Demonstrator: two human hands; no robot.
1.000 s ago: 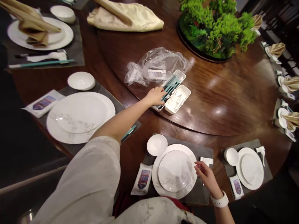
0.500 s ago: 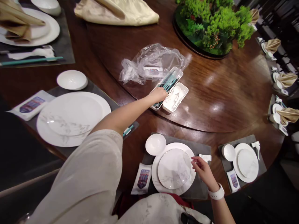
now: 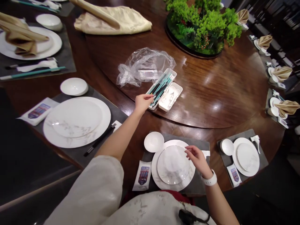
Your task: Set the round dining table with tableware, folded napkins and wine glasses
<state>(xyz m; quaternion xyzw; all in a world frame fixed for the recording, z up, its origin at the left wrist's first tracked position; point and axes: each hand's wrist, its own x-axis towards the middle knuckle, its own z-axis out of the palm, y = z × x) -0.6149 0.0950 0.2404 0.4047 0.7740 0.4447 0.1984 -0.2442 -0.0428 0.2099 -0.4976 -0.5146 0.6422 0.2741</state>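
My left hand (image 3: pixel 143 103) is at the near end of a long white box (image 3: pixel 153 107) filled with teal and black chopsticks (image 3: pixel 161 86). Its fingertips are pinched on a black chopstick that slants across the others. Beside that box, a second white box (image 3: pixel 166 107) holds white spoons (image 3: pixel 172 93). Over the right rim of the near plate (image 3: pixel 173 164) hovers my right hand (image 3: pixel 196 157), its fingers loosely bent and apart, with nothing in them. A white spoon rest (image 3: pixel 206 153) lies partly behind it.
Crumpled clear plastic bag (image 3: pixel 133 67), gold cloth (image 3: pixel 114 23) and a green plant centrepiece (image 3: pixel 201 31) lie on the round turntable (image 3: pixel 199 103). Around it are place settings with bowls (image 3: pixel 154 142), wrapped packets (image 3: pixel 142 175) and grey mats (image 3: pixel 199 184).
My left hand has drawn back toward the near left end of the chopstick box, pinching a chopstick. My right hand has shifted slightly left and up over the plate. The view has shifted a little.
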